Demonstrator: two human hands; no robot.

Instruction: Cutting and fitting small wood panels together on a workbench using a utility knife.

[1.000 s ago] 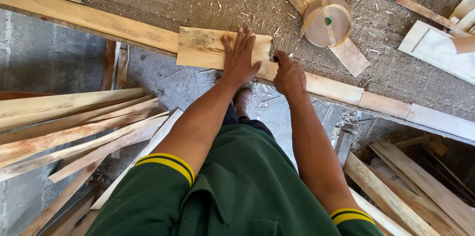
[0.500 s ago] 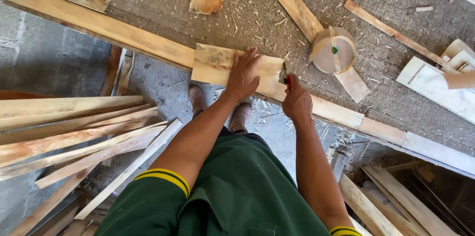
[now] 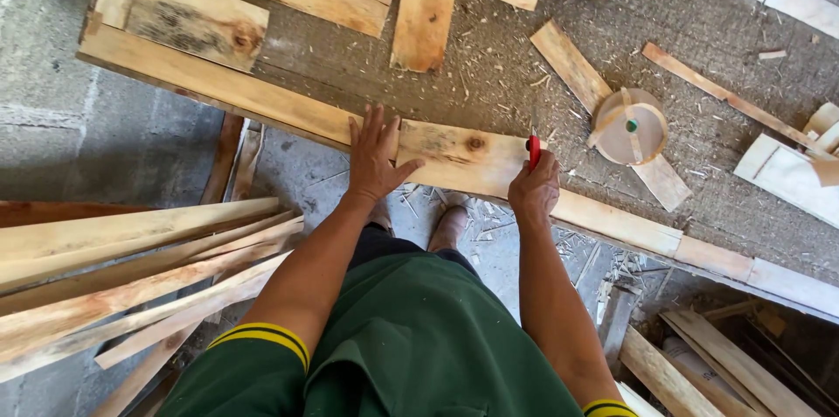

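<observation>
Where loose slats (image 3: 131, 268) run off the left edge, the left hand (image 3: 374, 155) lies flat, fingers spread, on a short board (image 3: 454, 159) at the bench edge. Right hand (image 3: 533, 190) grips a red marker (image 3: 533, 151), body mostly hidden in the fist.

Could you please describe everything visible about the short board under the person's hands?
The short pale wooden board lies flat across the long plank at the bench edge. Rough-sawn, it shows a dark knot and brown staining. The left hand presses flat on its left end; the right hand holds a small red tool at its right end.
</observation>
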